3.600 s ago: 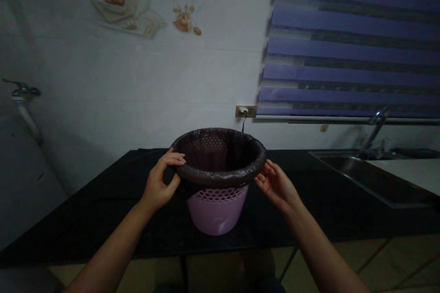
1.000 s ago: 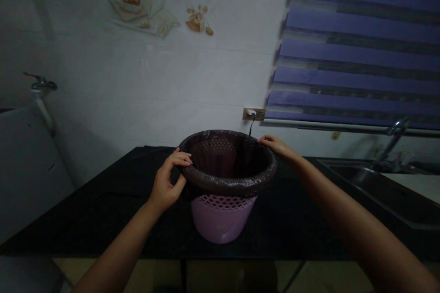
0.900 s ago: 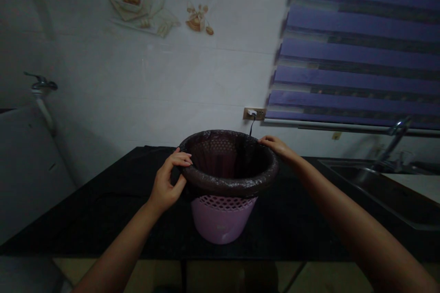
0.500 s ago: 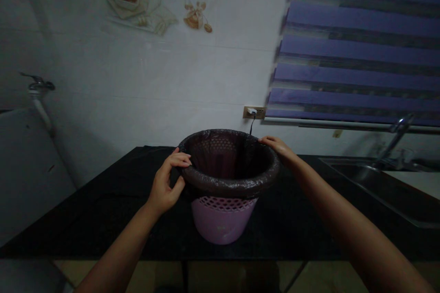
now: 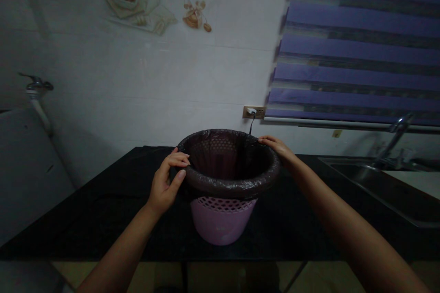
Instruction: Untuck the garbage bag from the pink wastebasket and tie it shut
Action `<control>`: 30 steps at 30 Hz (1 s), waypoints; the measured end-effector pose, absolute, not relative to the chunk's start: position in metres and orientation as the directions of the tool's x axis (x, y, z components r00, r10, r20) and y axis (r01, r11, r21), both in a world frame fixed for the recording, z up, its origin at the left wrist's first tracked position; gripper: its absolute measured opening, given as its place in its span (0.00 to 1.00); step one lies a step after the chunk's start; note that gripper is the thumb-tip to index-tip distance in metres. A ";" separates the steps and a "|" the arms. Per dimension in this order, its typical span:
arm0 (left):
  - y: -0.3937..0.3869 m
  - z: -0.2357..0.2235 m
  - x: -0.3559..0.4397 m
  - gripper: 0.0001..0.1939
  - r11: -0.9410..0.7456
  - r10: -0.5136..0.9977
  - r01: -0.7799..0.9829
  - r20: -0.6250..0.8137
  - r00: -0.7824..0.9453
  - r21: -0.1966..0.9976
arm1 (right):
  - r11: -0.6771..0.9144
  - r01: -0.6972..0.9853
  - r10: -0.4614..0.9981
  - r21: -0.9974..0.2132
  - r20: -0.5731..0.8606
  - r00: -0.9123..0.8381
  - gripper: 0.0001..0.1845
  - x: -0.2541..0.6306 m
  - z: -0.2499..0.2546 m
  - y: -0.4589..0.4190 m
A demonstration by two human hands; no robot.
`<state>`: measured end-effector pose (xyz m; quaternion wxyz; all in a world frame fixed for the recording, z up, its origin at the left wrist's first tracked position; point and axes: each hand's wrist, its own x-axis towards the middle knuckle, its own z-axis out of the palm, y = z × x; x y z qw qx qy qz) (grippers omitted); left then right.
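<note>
A pink plastic wastebasket [image 5: 222,222] with a band of holes stands upright on the black countertop [image 5: 113,215]. Lining it is a dark bin bag [image 5: 227,186], its edge folded outward over the rim all the way round. My left hand [image 5: 167,181] grips the bag-covered rim on the left, fingers over the top and thumb against the outside. On the far right of the rim rests my right hand [image 5: 277,146], its fingers closed on the bag's edge; its thumb is hidden. The basket's inside shows only the dark lining.
To the right, a steel sink [image 5: 364,176] with a faucet [image 5: 395,139] is set into the counter. A plugged-in cord hangs from a wall socket [image 5: 253,112] behind the basket. Another tap [image 5: 37,83] is on the wall at left, above a grey panel [image 5: 30,169].
My left thumb has shifted slightly up along the bag-covered rim. The right hand and the wastebasket stay in place.
</note>
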<state>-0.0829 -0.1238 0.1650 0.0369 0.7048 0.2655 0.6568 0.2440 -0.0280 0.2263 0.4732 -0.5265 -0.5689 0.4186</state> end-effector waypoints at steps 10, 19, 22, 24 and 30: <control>-0.121 0.165 -0.084 0.06 -0.874 0.396 0.304 0.918 -0.006 0.379 | 0.070 0.212 0.995 -0.975 0.082 0.050 0.15 0.244 0.226 -0.028; -0.119 0.163 -0.085 0.06 -0.875 0.405 0.285 0.914 -0.010 0.390 | 0.107 0.198 0.993 -0.974 0.116 0.031 0.21 0.245 0.224 -0.031; -0.119 0.164 -0.084 0.07 -0.869 0.414 0.289 0.910 -0.021 0.402 | 0.103 0.198 0.994 -0.975 0.110 0.022 0.23 0.246 0.223 -0.031; -0.119 0.164 -0.084 0.08 -0.866 0.418 0.292 0.908 -0.024 0.406 | 0.107 0.201 0.993 -0.974 0.114 0.024 0.25 0.246 0.222 -0.031; -0.118 0.164 -0.085 0.06 -0.884 0.395 0.267 0.919 -0.011 0.383 | 0.130 0.177 0.990 -0.976 0.137 0.031 0.27 0.246 0.220 -0.031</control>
